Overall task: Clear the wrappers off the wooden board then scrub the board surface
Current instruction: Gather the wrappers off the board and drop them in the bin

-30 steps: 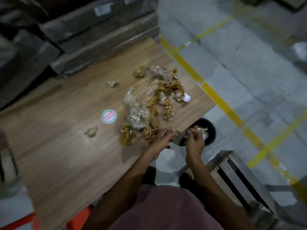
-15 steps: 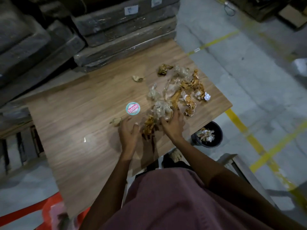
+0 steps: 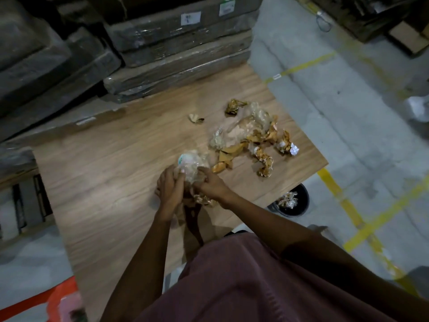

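A wooden board [image 3: 111,173] lies on the floor in front of me. My left hand [image 3: 169,187] and my right hand [image 3: 210,185] are cupped together near its front edge, gripping a bunch of clear and gold wrappers [image 3: 192,167] with a round green-rimmed sticker among them. A pile of gold and clear wrappers [image 3: 253,140] still lies on the board's right part. One gold wrapper [image 3: 233,106] and a small pale scrap [image 3: 195,118] lie further back.
A black bin [image 3: 301,204] holding wrappers stands on the concrete floor off the board's right front corner. Wrapped stacks of boards [image 3: 176,56] rise behind the board. Yellow floor lines [image 3: 334,189] run at right. An orange object [image 3: 60,300] sits at lower left.
My right hand left the bin and came back to the board. Both hands then gathered the nearest wrappers, the round sticker and a small scrap into one bunch and lifted it.
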{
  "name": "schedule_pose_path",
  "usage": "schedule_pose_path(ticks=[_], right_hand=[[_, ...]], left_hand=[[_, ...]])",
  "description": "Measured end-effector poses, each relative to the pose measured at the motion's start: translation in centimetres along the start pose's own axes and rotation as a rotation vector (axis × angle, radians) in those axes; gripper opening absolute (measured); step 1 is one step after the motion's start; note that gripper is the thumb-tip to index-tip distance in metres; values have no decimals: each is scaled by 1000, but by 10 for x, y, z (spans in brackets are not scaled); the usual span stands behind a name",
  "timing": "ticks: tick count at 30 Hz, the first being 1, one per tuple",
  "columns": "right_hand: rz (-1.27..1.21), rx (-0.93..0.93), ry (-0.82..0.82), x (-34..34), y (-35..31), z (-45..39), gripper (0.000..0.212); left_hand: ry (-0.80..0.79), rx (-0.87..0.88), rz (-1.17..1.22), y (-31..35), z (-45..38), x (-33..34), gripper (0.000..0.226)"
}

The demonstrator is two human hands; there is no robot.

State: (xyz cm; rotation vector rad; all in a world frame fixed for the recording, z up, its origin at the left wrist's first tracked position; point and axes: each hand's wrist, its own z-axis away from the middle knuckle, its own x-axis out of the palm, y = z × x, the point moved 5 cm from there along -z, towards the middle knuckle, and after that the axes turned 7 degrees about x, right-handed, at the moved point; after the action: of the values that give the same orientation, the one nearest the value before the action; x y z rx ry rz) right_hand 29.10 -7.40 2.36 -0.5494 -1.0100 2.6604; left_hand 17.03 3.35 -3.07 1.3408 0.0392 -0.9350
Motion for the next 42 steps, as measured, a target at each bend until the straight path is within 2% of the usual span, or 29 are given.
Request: schedule_pose_path(ticks=[2,4,7,9,13,16,19,21,25,31,38,42], right_hand=[[66,-14,-41,-10,-22,-5,55],[179,-23,-46,-29,-45,-14,42],[434,-73,89,-65,-83,-38,33],[487,-135,217,-85,-105,-67,34],[443,-326,241,-92,-143,-131,53],[576,-327,160,-79,-140,-182,64],[713,-310,19,-56,-113,-210,65],[756,-342,4,-48,-96,-209,59],[676,-460,-18,-44,-68,-178,71],[617,-588,-42,-37,-4,-133,63],[354,-495,53,9,21,-97,67],[53,-403,21,30,5,-90,62]], left_hand=[[45,22,82,6,-2,-3,72],[118,37,59,8,-3,-5,71],[259,75,-47,3,2,-10,78],[307,90,-112,-4,9,-11,86],[242,156,-168,-21,27,9,112],[100,218,-262,-28,36,32,127],[62,195,-334,-33,32,37,124],[85,135,-319,-36,25,34,121],[133,88,-275,-39,14,35,112],[258,159,-198,-25,13,42,95],[239,92,99,6,16,52,72],[375,89,298,29,19,39,62]])
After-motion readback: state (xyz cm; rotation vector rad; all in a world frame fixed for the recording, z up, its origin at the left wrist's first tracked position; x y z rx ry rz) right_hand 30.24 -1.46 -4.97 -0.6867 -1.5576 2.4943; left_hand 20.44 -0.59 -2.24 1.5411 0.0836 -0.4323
